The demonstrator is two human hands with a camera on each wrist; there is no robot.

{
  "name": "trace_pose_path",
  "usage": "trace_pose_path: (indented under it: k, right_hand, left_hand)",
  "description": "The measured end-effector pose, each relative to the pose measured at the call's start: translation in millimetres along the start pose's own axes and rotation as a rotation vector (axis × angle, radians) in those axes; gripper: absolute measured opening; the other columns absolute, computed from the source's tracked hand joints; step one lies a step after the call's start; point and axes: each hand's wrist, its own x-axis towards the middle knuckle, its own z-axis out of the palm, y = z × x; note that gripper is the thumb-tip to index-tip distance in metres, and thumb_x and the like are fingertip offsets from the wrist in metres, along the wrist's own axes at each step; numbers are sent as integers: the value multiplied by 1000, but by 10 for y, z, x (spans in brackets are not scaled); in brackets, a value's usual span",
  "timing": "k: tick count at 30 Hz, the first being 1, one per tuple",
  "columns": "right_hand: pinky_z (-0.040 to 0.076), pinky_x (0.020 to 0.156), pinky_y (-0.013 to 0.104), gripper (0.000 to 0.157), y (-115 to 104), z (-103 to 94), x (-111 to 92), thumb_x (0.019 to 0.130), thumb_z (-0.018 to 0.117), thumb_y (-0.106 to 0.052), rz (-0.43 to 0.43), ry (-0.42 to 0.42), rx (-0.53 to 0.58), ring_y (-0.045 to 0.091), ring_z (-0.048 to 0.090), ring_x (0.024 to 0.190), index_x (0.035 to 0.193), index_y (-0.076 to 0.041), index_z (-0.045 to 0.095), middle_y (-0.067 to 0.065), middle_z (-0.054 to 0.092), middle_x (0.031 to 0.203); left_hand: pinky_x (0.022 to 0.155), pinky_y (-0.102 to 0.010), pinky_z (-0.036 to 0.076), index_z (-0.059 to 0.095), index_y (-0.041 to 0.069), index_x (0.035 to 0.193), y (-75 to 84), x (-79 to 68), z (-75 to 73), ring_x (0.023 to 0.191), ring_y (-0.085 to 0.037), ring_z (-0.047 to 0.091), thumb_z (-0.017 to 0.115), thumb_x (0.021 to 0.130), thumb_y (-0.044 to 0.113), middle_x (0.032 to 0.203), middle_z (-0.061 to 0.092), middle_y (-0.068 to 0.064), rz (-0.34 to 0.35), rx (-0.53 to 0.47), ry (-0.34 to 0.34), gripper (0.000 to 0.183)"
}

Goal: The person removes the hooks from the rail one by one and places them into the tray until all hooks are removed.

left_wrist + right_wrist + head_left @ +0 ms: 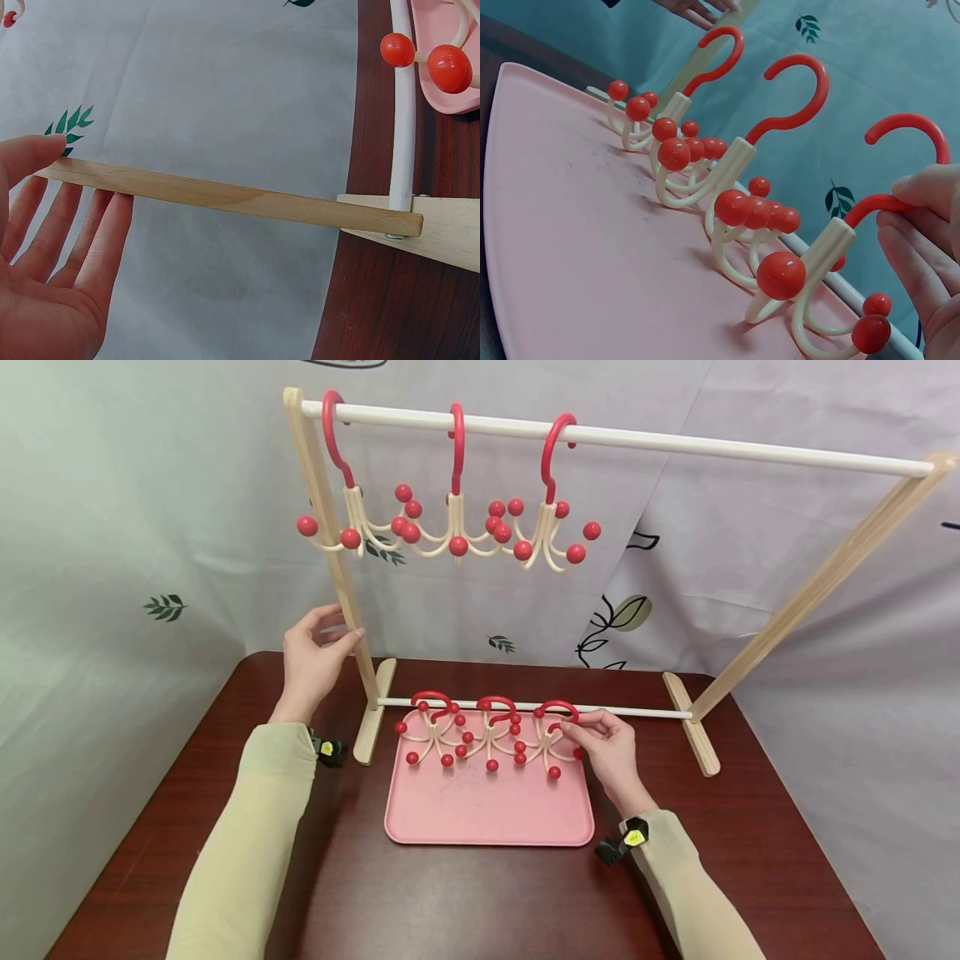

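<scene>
My left hand pinches the left wooden upright of a garment rack, thumb on one side and fingertips on the other. At the tray's back right, my right hand pinches the red hook of a cream hanger with ball-tipped prongs. That hanger sits prongs down with its hook leaning up. Two matching hangers, the middle one and the left one, lie beside it in a row on the pink tray. Three more, led by the left hanging one, hang from the white top rail.
The right wooden upright slants up from its foot. A white lower bar runs just behind the tray. Everything stands on a dark red-brown table, with a patterned pale cloth behind.
</scene>
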Motion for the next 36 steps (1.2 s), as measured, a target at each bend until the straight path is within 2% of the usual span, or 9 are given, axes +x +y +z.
trace_pose_path:
  k: [2, 9, 17, 20, 26, 31, 36]
  right_hand:
    - [58, 87, 47, 43, 3, 2, 9, 87, 84, -13, -2, 0, 1, 26, 75, 90, 113, 14, 64, 14, 76, 102]
    - [60, 83, 35, 41, 8, 16, 44, 86, 84, -13, 0, -3, 22, 20, 74, 89, 113, 11, 65, 9, 76, 100]
    - [60, 84, 40, 47, 19, 14, 62, 87, 85, -16, 6, 6, -4, 20, 74, 87, 117, 13, 63, 7, 76, 94]
    - [60, 84, 38, 49, 17, 13, 58, 86, 85, -16, 4, -2, -4, 19, 74, 88, 119, 12, 63, 9, 76, 97]
    - [60, 84, 31, 40, -33, 0, 67, 87, 84, -14, -11, -12, 4, 18, 73, 94, 120, 3, 69, 15, 74, 111]
    - [57, 89, 28, 39, -175, -21, 155, 87, 83, -7, -129, -6, 80, 18, 72, 100, 121, 5, 70, 13, 74, 114]
    - [56, 93, 31, 36, -511, -33, 242, 85, 82, 1, -286, 15, 185, 21, 72, 102, 119, 8, 70, 14, 74, 113]
  left_hand:
    - [77, -25, 60, 64, 8, 136, 8, -7, 0, 110, -26, 67, 78, 91, 14, 127, 65, -14, 1, -1, 2, 47]
    - [77, -24, 60, 65, 8, 134, -16, 1, 6, 109, -25, 68, 78, 92, 15, 126, 66, -12, 6, -11, 6, 45]
    - [76, -24, 60, 65, 8, 134, -23, 6, 3, 108, -25, 68, 78, 92, 16, 125, 66, -11, 14, -21, 2, 45]
    - [76, -24, 60, 65, 8, 134, -16, 6, 3, 109, -25, 68, 78, 92, 15, 125, 66, -12, 9, -26, 3, 45]
    - [75, -24, 60, 64, 7, 135, 8, 7, 4, 110, -27, 67, 78, 91, 12, 127, 65, -14, -1, -31, 1, 47]
    - [74, -23, 60, 64, 7, 136, 13, 8, 1, 110, -28, 67, 78, 91, 12, 128, 65, -15, -2, -26, 4, 47]
    - [75, -23, 60, 65, 8, 135, 5, 2, 7, 108, -26, 67, 78, 91, 14, 126, 66, -14, 1, -27, 6, 46]
